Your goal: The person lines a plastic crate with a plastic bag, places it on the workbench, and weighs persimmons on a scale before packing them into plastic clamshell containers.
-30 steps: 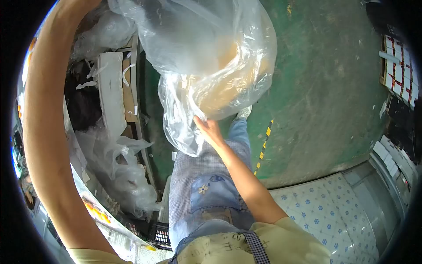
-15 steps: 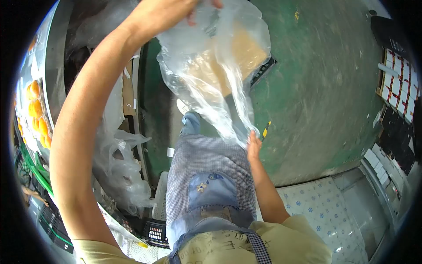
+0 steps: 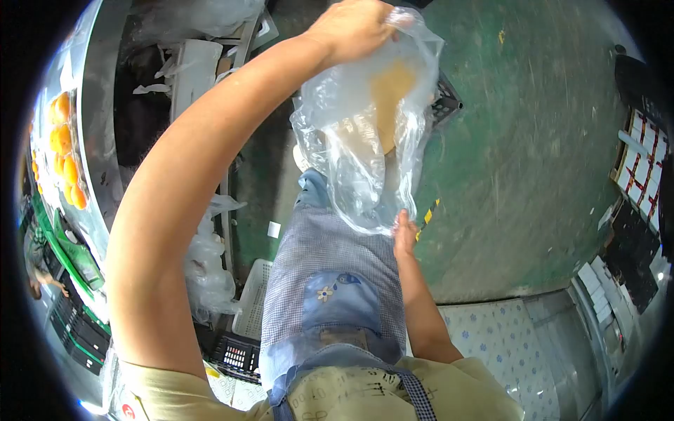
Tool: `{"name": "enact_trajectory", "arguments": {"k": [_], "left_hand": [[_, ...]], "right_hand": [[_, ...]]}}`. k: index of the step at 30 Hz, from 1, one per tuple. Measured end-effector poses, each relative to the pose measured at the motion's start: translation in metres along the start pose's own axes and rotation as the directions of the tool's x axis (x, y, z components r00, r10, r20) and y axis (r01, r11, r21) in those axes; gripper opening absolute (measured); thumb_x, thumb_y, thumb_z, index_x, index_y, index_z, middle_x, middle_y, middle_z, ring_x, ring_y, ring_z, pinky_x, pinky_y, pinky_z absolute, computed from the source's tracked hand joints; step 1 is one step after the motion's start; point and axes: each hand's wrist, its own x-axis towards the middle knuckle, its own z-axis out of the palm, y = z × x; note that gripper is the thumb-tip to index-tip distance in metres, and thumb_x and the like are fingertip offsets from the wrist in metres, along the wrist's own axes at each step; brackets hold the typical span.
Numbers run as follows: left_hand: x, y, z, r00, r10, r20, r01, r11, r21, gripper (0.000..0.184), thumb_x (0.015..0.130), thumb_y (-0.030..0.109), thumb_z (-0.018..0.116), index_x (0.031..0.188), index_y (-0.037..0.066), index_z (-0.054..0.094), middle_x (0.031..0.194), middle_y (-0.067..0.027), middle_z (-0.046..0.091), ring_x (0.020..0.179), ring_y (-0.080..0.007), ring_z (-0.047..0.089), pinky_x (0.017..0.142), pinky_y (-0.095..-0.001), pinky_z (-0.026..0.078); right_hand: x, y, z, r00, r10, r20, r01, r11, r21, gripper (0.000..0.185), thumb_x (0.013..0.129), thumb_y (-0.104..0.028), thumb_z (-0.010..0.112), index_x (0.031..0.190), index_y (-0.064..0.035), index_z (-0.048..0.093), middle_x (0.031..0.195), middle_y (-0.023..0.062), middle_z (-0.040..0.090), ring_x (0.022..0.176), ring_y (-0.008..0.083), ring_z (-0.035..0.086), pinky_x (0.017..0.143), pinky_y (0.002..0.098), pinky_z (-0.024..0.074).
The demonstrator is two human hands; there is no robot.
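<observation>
Plainly, the bag (image 3: 358, 154) hangs between two hands just beyond the apron (image 3: 330, 252), its long axis running away from the apron rather than across it. The right hand (image 3: 405, 235) is the nearer one to the apron: it sits by the right corner of the hem, thumb and fingers pinched narrow on the bag's near edge. The left hand (image 3: 351, 28) is at the other end, well out from the apron, its arm arching round from the apron's left; its fingers look closed on the bag's far edge, though the back of the hand hides most of them — how firm that hold is, I cannot tell. So both hands touch the bag, and from the right fingers its bulk lies outward from the apron and a shade to the left. Near the hem the bag bows into a loose, creased loop; whether that is its mouth or only a fold is unclear. Farther out from the apron, a tan shape (image 3: 390, 88) shows through the bag — inside it or behind it, I cannot say. Out past the apron's right corner, a black crate (image 3: 446, 104) shows partly behind the bag, and a white basket (image 3: 251, 302) stands just left of the apron.
</observation>
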Motion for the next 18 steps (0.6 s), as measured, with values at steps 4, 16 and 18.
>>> {"name": "enact_trajectory", "arguments": {"k": [4,16,18], "left_hand": [[0.002,-0.019,0.014,0.998,-0.052,-0.031,0.053,0.998,0.038,0.024,0.078,0.019,0.052,0.092,0.002,0.063,0.088,-0.0248,0.063,0.088,-0.0414,0.06,0.077,-0.0475,0.048],[0.024,-0.026,0.01,0.977,-0.084,-0.196,0.073,0.995,-0.061,0.023,0.084,0.021,0.055,0.095,0.005,0.067,0.087,-0.0221,0.063,0.085,-0.0383,0.061,0.075,-0.0431,0.048],[0.033,-0.021,0.007,0.972,-0.04,-0.23,0.03,0.998,-0.049,0.027,0.089,0.028,0.055,0.094,0.005,0.067,0.086,-0.0207,0.064,0.084,-0.0363,0.063,0.072,-0.0398,0.049]], "right_hand": [[-0.015,0.013,0.011,1.0,0.001,-0.003,-0.001,0.998,-0.057,0.037,0.089,-0.039,0.059,0.07,-0.0082,0.056,0.061,-0.0021,0.05,0.051,0.0076,0.045,0.047,0.0233,0.0373],[0.127,0.003,-0.106,0.797,0.022,-0.603,-0.106,0.989,-0.104,0.046,0.076,-0.037,0.069,0.1,0.0011,0.058,0.08,0.0103,0.06,0.068,0.0259,0.058,0.061,0.0353,0.0484],[0.137,-0.028,-0.091,0.696,-0.446,-0.563,-0.049,0.752,-0.657,0.068,0.066,-0.041,0.076,0.112,0.0028,0.053,0.103,0.0179,0.058,0.093,0.0354,0.056,0.081,0.0416,0.0465]]}}
